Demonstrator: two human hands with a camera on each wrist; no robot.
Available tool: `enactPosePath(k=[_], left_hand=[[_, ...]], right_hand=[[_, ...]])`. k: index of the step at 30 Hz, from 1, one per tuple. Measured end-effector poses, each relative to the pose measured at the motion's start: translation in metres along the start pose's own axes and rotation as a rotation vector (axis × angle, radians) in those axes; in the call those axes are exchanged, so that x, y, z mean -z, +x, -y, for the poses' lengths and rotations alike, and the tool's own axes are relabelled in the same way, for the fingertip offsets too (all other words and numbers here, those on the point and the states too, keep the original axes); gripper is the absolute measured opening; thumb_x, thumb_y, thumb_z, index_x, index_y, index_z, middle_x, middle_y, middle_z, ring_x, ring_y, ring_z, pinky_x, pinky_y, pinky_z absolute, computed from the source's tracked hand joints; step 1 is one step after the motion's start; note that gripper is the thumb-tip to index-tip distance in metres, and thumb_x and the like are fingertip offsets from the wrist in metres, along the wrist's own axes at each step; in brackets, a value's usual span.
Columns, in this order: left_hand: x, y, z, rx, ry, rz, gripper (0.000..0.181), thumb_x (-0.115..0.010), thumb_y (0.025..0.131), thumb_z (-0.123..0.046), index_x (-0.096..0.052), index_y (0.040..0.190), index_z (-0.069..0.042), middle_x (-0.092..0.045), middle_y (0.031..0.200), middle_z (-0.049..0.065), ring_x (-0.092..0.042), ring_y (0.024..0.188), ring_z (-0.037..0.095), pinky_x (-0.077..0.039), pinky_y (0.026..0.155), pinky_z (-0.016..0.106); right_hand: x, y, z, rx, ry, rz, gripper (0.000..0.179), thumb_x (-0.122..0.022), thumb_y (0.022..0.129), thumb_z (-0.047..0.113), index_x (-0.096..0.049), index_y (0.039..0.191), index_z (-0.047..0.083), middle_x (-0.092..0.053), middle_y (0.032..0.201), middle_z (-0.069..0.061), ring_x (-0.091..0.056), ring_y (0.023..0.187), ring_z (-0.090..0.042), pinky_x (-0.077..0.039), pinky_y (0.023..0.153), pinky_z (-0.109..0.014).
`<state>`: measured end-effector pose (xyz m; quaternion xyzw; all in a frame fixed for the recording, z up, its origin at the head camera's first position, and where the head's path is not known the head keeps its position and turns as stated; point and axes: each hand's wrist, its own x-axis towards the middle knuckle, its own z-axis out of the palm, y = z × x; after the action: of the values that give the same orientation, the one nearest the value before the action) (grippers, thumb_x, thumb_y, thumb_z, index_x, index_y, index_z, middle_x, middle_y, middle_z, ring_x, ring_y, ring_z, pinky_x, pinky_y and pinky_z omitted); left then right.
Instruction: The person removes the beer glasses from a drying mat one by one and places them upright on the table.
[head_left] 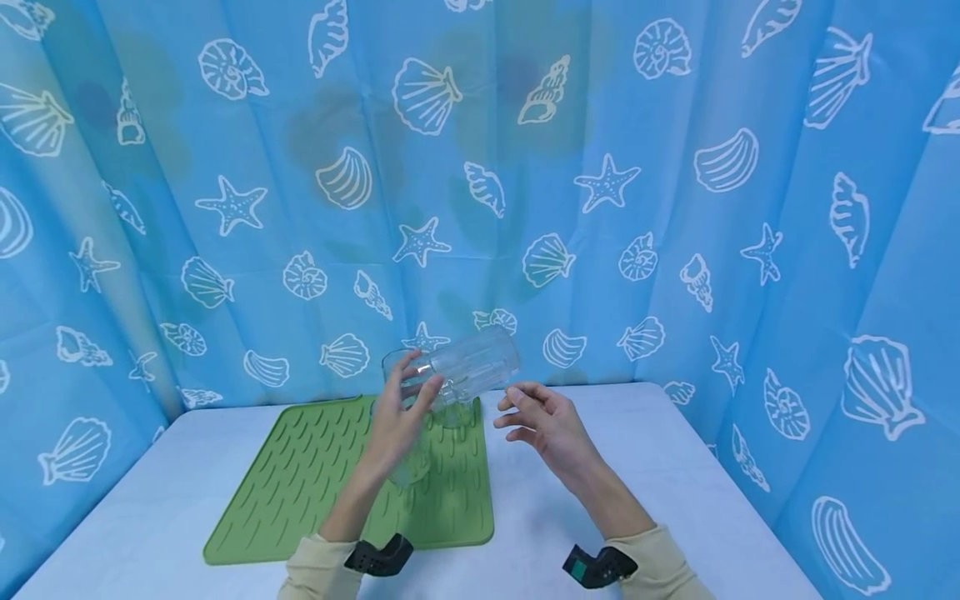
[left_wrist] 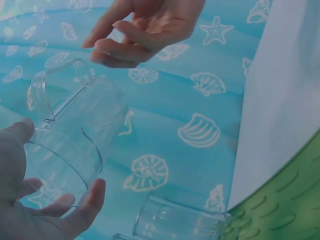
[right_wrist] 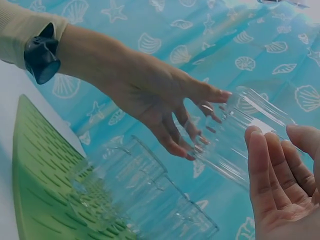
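Observation:
A clear glass mug (head_left: 480, 362) is held up over the back of the green mat, lying on its side in the air. My left hand (head_left: 396, 423) grips it near the rim, thumb and fingers spread round the wall. In the left wrist view the mug's handle (left_wrist: 41, 97) points up and away from the left fingers (left_wrist: 90, 200). Close by the mug's base, my right hand (head_left: 551, 427) hangs with loosely bent fingers and holds nothing. The right wrist view has those right fingers (right_wrist: 260, 160) overlapping the mug.
Beneath the raised mug, more clear glass mugs (right_wrist: 175, 212) stand on the ridged green mat (head_left: 300, 475). The mat lies on a white table (head_left: 585, 533). A blue curtain (head_left: 480, 167) with shell prints hangs behind and along both sides.

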<state>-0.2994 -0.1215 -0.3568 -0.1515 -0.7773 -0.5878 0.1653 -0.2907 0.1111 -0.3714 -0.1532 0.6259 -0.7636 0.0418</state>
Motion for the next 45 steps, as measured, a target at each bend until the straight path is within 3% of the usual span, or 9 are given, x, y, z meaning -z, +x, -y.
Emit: enactPosePath(k=[3,10,18,22,30,34,39,45], left_hand=[[0.002,0.001,-0.002,-0.007,0.003,-0.01,0.061,-0.059,0.097,-0.044,-0.033,0.149,-0.026,-0.05,0.139,0.013,-0.059,0.123,0.033,-0.059,0.089,0.039],[0.004,-0.008,-0.032,0.026,0.023,-0.013,0.059,-0.058,0.1,-0.03,-0.032,0.151,-0.018,-0.048,0.14,0.018,-0.057,0.125,0.037,-0.057,0.092,0.043],[0.005,-0.013,-0.045,0.028,0.063,-0.03,0.059,-0.059,0.1,-0.027,-0.034,0.152,-0.015,-0.048,0.14,0.019,-0.058,0.123,0.036,-0.058,0.09,0.045],[0.003,-0.012,-0.039,0.005,0.079,-0.034,0.059,-0.059,0.1,-0.025,-0.034,0.152,-0.013,-0.047,0.141,0.021,-0.058,0.12,0.036,-0.059,0.085,0.043],[-0.001,-0.001,-0.005,-0.031,0.036,-0.03,0.059,-0.06,0.098,-0.035,-0.036,0.151,-0.025,-0.043,0.142,0.016,-0.057,0.118,0.032,-0.062,0.078,0.037],[-0.001,-0.001,-0.003,-0.053,0.058,-0.024,0.06,-0.06,0.097,-0.041,-0.036,0.151,-0.03,-0.044,0.143,0.015,-0.059,0.114,0.027,-0.061,0.075,0.031],[-0.002,-0.002,-0.003,-0.081,0.148,-0.03,0.059,-0.059,0.097,-0.044,-0.038,0.15,-0.033,-0.047,0.142,0.014,-0.059,0.111,0.026,-0.058,0.076,0.031],[-0.006,-0.002,-0.001,-0.099,0.196,-0.03,0.058,-0.06,0.096,-0.046,-0.04,0.149,-0.032,-0.047,0.144,0.012,-0.058,0.113,0.028,-0.058,0.077,0.033]], right_hand=[[0.004,0.0,0.004,0.011,-0.002,-0.021,0.036,-0.062,0.097,0.038,-0.057,0.117,0.009,-0.066,0.099,0.001,-0.07,0.088,-0.014,-0.059,0.074,-0.027],[0.008,-0.003,0.011,0.037,-0.038,-0.046,0.037,-0.065,0.094,0.039,-0.058,0.115,0.009,-0.066,0.097,0.0,-0.069,0.085,-0.014,-0.059,0.071,-0.027],[0.009,-0.005,0.017,0.073,-0.067,-0.047,0.043,-0.065,0.095,0.037,-0.055,0.12,0.003,-0.065,0.101,-0.003,-0.068,0.085,-0.015,-0.059,0.07,-0.029],[0.008,-0.006,0.018,0.081,-0.064,-0.038,0.043,-0.066,0.094,0.035,-0.056,0.12,0.002,-0.064,0.101,-0.004,-0.068,0.085,-0.014,-0.059,0.07,-0.029],[0.009,-0.006,0.017,0.096,-0.078,-0.043,0.044,-0.066,0.094,0.033,-0.055,0.12,0.0,-0.063,0.099,-0.004,-0.068,0.085,-0.015,-0.059,0.07,-0.028],[0.007,-0.006,0.016,0.156,-0.155,-0.031,0.036,-0.066,0.095,0.03,-0.059,0.118,0.004,-0.064,0.103,-0.007,-0.068,0.085,-0.016,-0.061,0.071,-0.033],[0.002,-0.008,0.015,0.267,-0.272,-0.01,0.027,-0.066,0.095,0.024,-0.062,0.115,0.007,-0.064,0.105,-0.012,-0.069,0.085,-0.016,-0.062,0.072,-0.038],[-0.004,-0.01,0.013,0.404,-0.484,0.004,0.02,-0.068,0.094,0.021,-0.067,0.112,0.012,-0.068,0.105,-0.011,-0.068,0.09,-0.013,-0.061,0.073,-0.031]])
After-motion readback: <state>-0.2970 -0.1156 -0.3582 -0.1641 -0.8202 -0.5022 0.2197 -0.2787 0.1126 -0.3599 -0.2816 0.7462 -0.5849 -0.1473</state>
